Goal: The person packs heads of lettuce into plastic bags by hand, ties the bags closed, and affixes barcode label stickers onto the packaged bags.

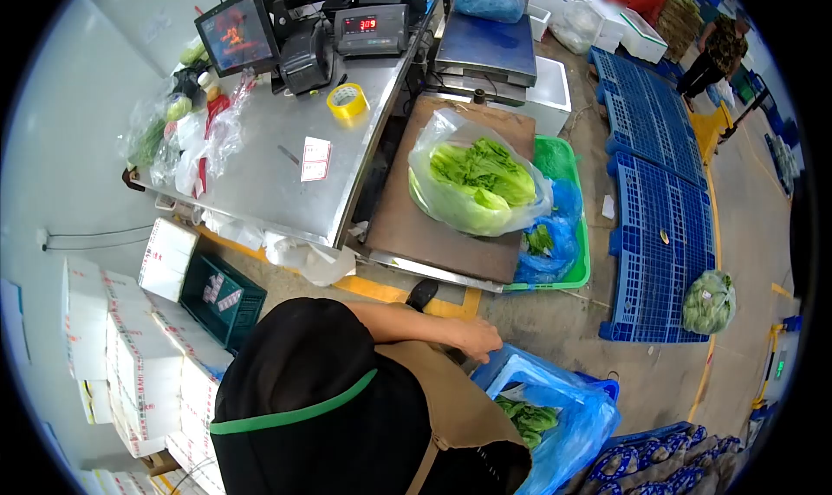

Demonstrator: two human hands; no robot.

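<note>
My left hand (477,337) reaches out from a black sleeve, its fingers curled at the upper left edge of a blue plastic bag (589,408). That bag lines a crate with leafy greens (527,419) inside. My right hand does not show. Farther forward, a clear plastic bag (425,161) of green lettuce (485,174) rests open on a brown platform (399,222). Beside the platform, a green crate (582,270) holds another blue bag (568,226) with some leaves.
A metal table (260,200) carries tape (347,102), a label (315,159) and a scale display (371,29). White foam boxes (143,365) are stacked left. Blue pallets (663,244) lie right, with bagged greens (709,302) on one. A person (718,53) stands far right.
</note>
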